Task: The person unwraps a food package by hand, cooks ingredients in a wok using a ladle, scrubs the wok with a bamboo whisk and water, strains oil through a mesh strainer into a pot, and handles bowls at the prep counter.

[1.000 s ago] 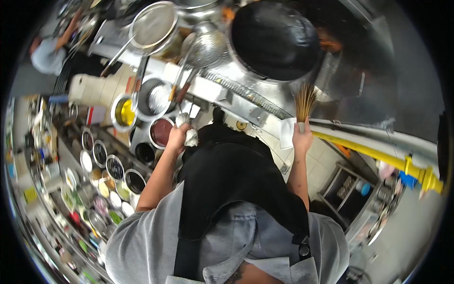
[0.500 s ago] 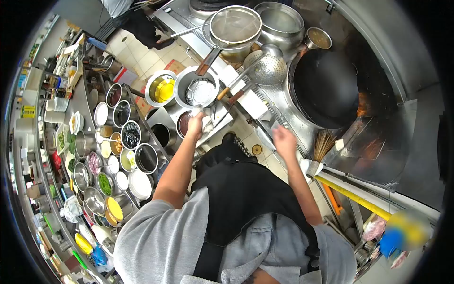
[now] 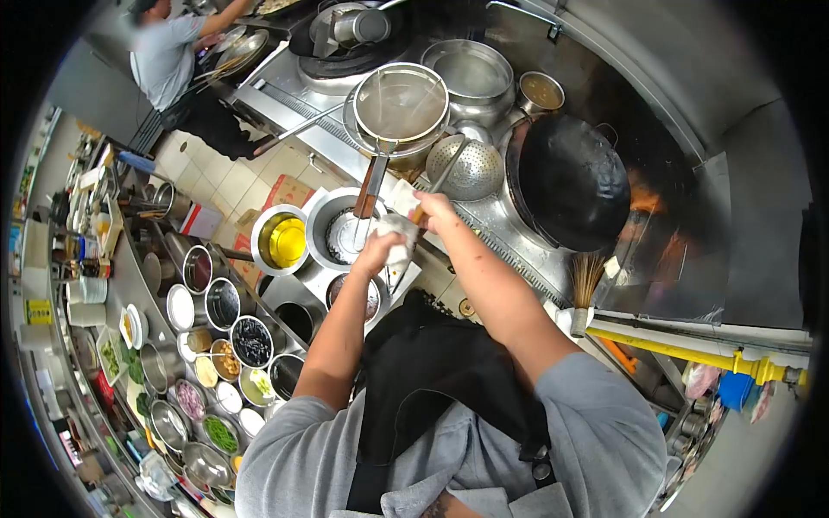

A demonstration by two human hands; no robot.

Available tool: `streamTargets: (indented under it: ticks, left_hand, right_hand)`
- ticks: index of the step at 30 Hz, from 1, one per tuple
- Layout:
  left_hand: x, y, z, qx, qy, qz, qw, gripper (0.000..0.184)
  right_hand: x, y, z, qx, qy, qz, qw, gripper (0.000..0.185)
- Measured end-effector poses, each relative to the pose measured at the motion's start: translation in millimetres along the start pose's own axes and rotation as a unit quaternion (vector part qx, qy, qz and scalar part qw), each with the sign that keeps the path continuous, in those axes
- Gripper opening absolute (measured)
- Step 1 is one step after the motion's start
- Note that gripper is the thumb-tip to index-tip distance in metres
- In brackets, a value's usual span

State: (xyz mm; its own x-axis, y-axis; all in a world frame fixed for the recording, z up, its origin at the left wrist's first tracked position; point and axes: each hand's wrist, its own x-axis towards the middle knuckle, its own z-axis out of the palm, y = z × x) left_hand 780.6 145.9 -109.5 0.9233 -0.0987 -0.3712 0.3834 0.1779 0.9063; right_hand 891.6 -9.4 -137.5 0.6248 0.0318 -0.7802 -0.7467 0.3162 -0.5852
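Observation:
My left hand (image 3: 374, 251) is closed on a crumpled white cloth (image 3: 397, 230), beside a metal pot (image 3: 316, 221). Close by, my right hand (image 3: 440, 216) is wrapped round the wooden handle of a perforated skimmer (image 3: 467, 169). The skimmer's bowl lies on the stove top, left of a large black wok (image 3: 574, 186). A round mesh strainer (image 3: 401, 102) sits over a pot, its wooden handle reaching toward the metal pot. Yellow liquid fills a second pot (image 3: 259, 246) to the left.
Flame (image 3: 643, 200) shows at the wok's right. A bamboo brush (image 3: 587, 281) stands by the stove edge above a yellow pipe (image 3: 682, 350). Several ingredient containers, including chopped greens (image 3: 221, 433), crowd the left counter. Another person (image 3: 164, 60) works at the far upper left.
My right hand has moved left and up from the stove's front edge and taken the skimmer's handle. My left hand still holds the cloth. The view has shifted, bringing the other person into sight.

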Motion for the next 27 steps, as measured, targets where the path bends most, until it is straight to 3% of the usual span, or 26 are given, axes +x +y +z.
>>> streamTargets:
  ticks: [2, 4, 6, 7, 8, 10, 12, 14, 16, 18, 19, 20, 22, 23, 24, 25, 26, 27]
  left_hand:
    - [-0.3, 16.5, 0.5, 0.137, -0.109, 0.019, 0.984, 0.036]
    - [25.3, -6.5, -11.9, 0.146, -0.063, 0.069, 0.985, 0.03]
    - [31.9, -1.7, -15.0, 0.016, -0.01, -0.128, 0.992, 0.024]
    - [65.6, -59.9, -37.4, 0.035, -0.014, -0.118, 0.992, 0.021]
    - [77.1, -76.5, -44.9, -0.03, -0.079, -0.168, 0.982, 0.03]
    - [69.0, -62.4, -25.2, -0.33, -0.203, -0.262, 0.884, 0.04]
    - [66.9, -35.4, -1.6, -0.353, -0.226, -0.28, 0.864, 0.05]
    - [89.0, -51.8, 6.3, -0.379, -0.333, -0.3, 0.809, 0.053]
    - [104.0, -54.4, 21.4, -0.261, -0.276, -0.296, 0.876, 0.049]
    - [92.6, -29.6, 37.9, -0.1, -0.193, -0.27, 0.938, 0.044]
    - [79.6, -11.6, 48.3, -0.031, -0.166, -0.234, 0.958, 0.039]
    - [25.5, 69.8, 82.3, 0.128, -0.058, -0.197, 0.97, 0.034]
    - [41.5, -0.2, 70.7, 0.253, -0.147, -0.068, 0.954, 0.045]
    - [27.2, 12.2, 76.2, 0.263, -0.143, -0.069, 0.951, 0.046]
    - [10.0, 27.1, 81.8, 0.274, -0.143, -0.073, 0.948, 0.047]
    - [4.1, 29.1, 81.2, 0.283, -0.135, -0.065, 0.947, 0.05]
    - [0.5, 32.3, 81.6, 0.285, -0.136, -0.065, 0.947, 0.05]
    - [-3.1, 38.1, 82.8, 0.32, -0.127, -0.045, 0.938, 0.049]
  right_hand:
    - [25.8, 0.1, -19.5, 0.129, 0.036, -0.035, 0.99, 0.027]
    - [-13.5, -20.7, -45.4, 0.013, 0.134, -0.089, 0.987, 0.025]
    - [-64.5, -35.3, -69.3, -0.094, 0.174, -0.164, 0.967, 0.018]
    - [-89.2, -36.4, -75.3, -0.13, 0.182, -0.189, 0.956, 0.018]
    - [-104.2, -39.1, -81.6, -0.167, 0.191, -0.214, 0.944, 0.018]
    - [-107.9, -52.1, -103.4, -0.028, 0.109, -0.221, 0.969, 0.019]
    - [-110.4, -94.5, -113.4, 0.019, -0.022, -0.205, 0.978, 0.024]
    - [-63.2, -133.0, -118.3, -0.131, 0.065, -0.25, 0.957, 0.024]
    - [-37.2, -177.5, -96.0, -0.34, 0.25, -0.325, 0.846, 0.039]
    - [36.1, -216.5, -89.2, -0.434, 0.319, -0.302, 0.787, 0.042]
    - [50.7, -232.7, -80.5, -0.469, 0.308, -0.308, 0.768, 0.04]
    - [84.0, -240.8, -77.4, -0.418, 0.309, -0.314, 0.794, 0.041]
    - [99.3, -273.5, -62.7, -0.532, 0.185, -0.196, 0.803, 0.03]
    - [113.9, -278.4, -63.6, -0.53, 0.179, -0.196, 0.805, 0.03]
    - [132.3, -274.3, -70.6, -0.237, 0.042, -0.157, 0.958, 0.028]
    - [130.9, -271.7, -73.0, 0.089, -0.098, -0.098, 0.986, 0.028]
    - [127.5, -269.8, -77.9, 0.091, -0.099, -0.099, 0.986, 0.028]
    - [99.2, -266.3, -77.6, 0.208, -0.171, -0.009, 0.963, 0.029]
